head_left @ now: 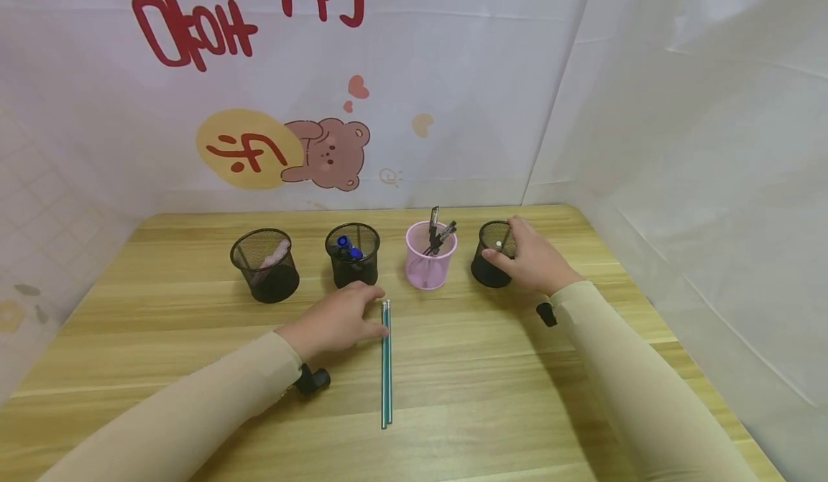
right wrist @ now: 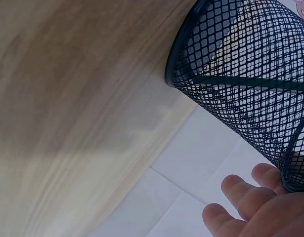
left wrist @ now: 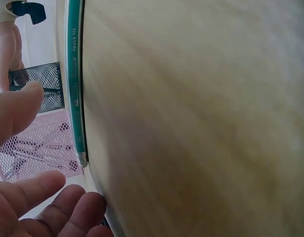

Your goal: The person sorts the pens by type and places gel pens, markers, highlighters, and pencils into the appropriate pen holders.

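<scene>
Two green pencils (head_left: pixel 385 367) with metal eraser ends lie side by side on the table. My left hand (head_left: pixel 339 318) is beside their eraser ends, thumb and fingers apart, with nothing held. One pencil (left wrist: pixel 74 74) shows close up in the left wrist view, printed along its side. At the right, my right hand (head_left: pixel 535 258) grips the rim of a black mesh pen holder (head_left: pixel 489 275), thumb in front and fingers on the far right side. A small white tip shows in this holder. Its mesh wall (right wrist: pixel 240 64) fills much of the right wrist view.
A pink mesh holder (head_left: pixel 427 275) contains several black pens. Left of it, a black mesh holder (head_left: pixel 354 272) has blue-capped pens, and another black holder (head_left: pixel 274 284) contains something pale pink. White printed sheeting (head_left: pixel 453 51) stands behind the wooden table (head_left: pixel 472 410).
</scene>
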{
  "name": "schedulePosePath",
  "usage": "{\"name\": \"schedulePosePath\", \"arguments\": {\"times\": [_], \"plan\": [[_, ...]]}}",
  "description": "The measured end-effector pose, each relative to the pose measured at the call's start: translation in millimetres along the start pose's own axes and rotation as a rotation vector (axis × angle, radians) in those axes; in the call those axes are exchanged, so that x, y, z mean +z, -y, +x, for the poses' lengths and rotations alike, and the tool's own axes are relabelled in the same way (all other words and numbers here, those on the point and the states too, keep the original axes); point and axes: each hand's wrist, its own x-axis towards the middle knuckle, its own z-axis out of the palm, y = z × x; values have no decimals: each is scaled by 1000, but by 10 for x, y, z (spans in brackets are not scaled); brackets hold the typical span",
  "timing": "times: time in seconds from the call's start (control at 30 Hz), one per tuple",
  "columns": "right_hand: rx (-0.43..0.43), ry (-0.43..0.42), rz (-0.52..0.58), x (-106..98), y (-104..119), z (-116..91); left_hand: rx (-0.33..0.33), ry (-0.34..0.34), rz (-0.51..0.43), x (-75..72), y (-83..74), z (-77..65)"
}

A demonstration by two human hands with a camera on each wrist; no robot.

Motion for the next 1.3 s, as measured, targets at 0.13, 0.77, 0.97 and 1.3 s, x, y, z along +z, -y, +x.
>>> {"name": "schedulePosePath", "arguments": {"times": [0.13,0.77,0.97,1.3], "plan": [[2,1,3,-1,9,0,1,-1,19,16,-1,1],[22,16,4,-13,29,-9,1,-12,137,49,-89,20],[24,22,2,-19,48,-6,-12,12,125,35,-85,16],[24,18,3,-22,47,-18,-60,61,53,3,-37,33]]}}
